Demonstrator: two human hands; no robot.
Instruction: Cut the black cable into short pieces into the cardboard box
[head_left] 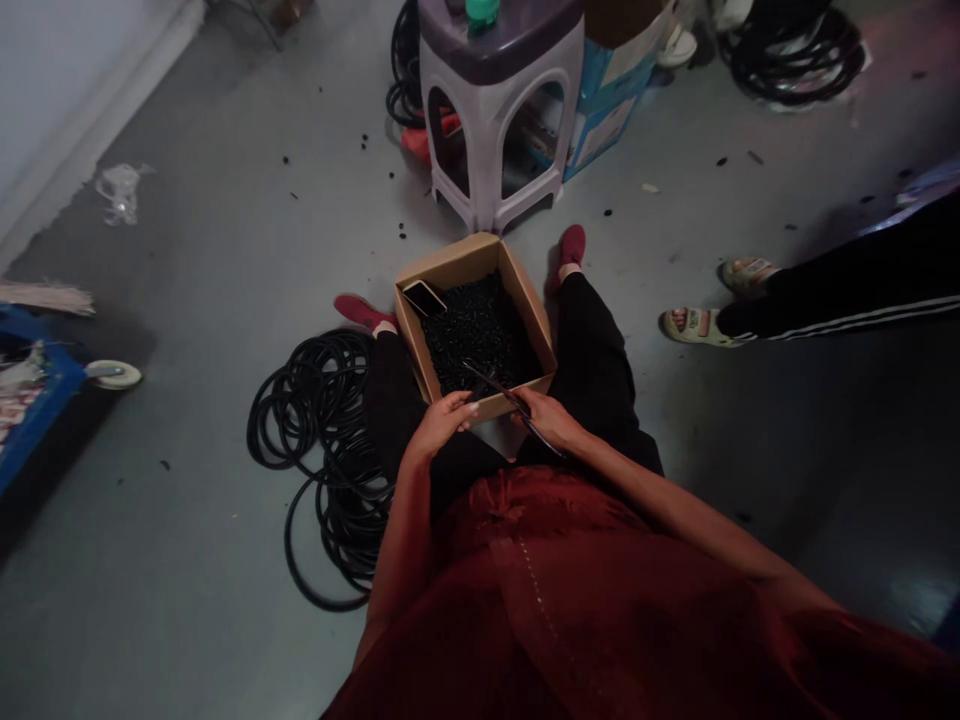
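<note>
A cardboard box [529, 300] stands on the floor between my legs, holding many small black pieces [476, 325]. A small dark rectangular object with a pale rim [424, 298] lies in its far left corner. My right hand [547, 418] grips what looks like a pair of scissors [491, 380], the blades pointing left over the box's near edge. Close beside the blade tips, my left hand [446, 422] is closed in a pinch; a thin black piece seems to be at its fingertips, but its kind is too dark to tell.
Black hose or cord [322, 440] lies coiled left of my leg. A plastic stool [491, 110] stands beyond the box, with blue cartons [604, 110] behind it. Another person's sandalled foot [697, 325] is at right. A blue wheeled cart [45, 400] stands at left.
</note>
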